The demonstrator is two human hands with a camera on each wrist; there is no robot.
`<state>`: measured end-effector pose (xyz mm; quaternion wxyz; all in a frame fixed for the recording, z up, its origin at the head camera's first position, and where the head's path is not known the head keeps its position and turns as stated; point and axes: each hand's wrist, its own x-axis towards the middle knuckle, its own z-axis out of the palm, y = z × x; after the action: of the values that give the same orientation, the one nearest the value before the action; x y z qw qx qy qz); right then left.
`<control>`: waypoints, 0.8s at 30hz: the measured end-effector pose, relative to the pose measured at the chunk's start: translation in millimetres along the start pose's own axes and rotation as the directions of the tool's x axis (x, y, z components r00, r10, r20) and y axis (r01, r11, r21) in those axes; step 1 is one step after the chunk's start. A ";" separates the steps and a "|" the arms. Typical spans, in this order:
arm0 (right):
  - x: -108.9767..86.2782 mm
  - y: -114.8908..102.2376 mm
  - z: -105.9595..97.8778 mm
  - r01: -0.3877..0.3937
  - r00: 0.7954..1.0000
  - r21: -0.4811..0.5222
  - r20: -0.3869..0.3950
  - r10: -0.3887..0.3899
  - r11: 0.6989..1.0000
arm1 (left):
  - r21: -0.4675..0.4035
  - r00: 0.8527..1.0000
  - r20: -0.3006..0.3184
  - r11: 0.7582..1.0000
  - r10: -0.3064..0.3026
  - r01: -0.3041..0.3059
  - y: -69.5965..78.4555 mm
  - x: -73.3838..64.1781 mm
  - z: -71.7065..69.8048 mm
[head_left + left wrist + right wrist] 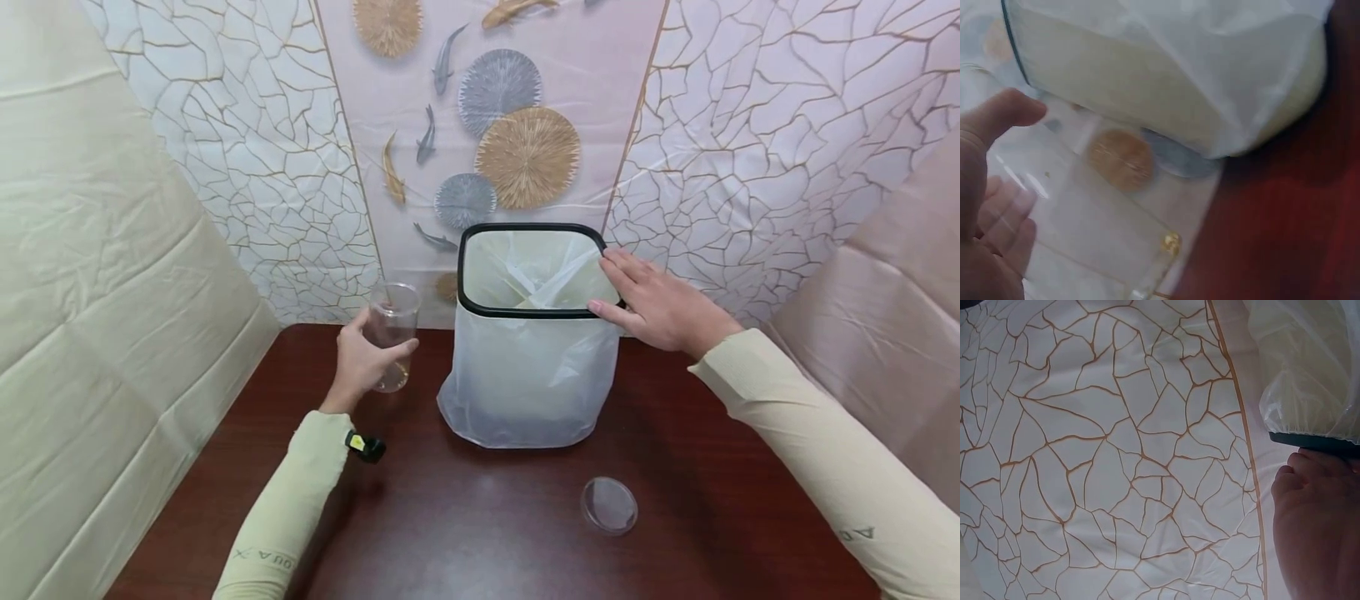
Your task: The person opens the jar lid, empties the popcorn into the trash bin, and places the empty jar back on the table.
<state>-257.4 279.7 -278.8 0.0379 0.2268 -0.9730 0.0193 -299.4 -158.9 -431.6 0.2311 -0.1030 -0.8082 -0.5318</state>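
Observation:
My left hand (360,360) grips a clear plastic cup (394,320), its thumb across the near side and the other fingers behind. The cup stands upright, left of the bin, with a little yellowish residue at its bottom in the left wrist view. The trash bin (534,367) has a black rim (525,313) and a translucent white liner bag draped over its outside. On the bin's right side my right hand (660,307) rests at the rim, fingers extended and thumb at the front corner. In the right wrist view the fingertips are hidden behind the rim.
A round clear lid (609,505) lies on the dark red-brown table (465,525), in front of the bin and to the right. Patterned cloth (270,158) hangs right behind the bin, and beige cloth walls (120,275) close off both sides.

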 end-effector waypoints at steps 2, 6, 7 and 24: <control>-1.2 0.2 -0.6 -0.003 1.000 0.000 -0.001 0.003 1.000 | -0.034 1.000 -0.018 0.999 -0.018 0.018 -12.3 -5.6 8.2; -1.9 0.7 -1.0 -0.002 1.000 -0.004 -0.003 0.002 1.000 | -0.091 0.998 -0.054 0.995 -0.044 0.039 -32.8 -16.3 21.7; -1.6 0.3 -1.1 0.000 1.000 -0.002 -0.005 0.000 1.000 | -0.102 0.997 -0.059 0.994 -0.048 0.042 -37.4 -18.8 24.2; -0.6 -1.8 -2.2 -0.003 1.000 -0.002 0.008 0.003 1.000 | -0.209 0.993 -0.057 0.974 -0.103 0.089 -55.3 -35.2 35.1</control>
<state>-255.9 278.5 -276.6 0.0343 0.2254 -0.9735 0.0177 -300.7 -147.1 -505.0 0.2205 -0.0689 -0.7444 -0.6265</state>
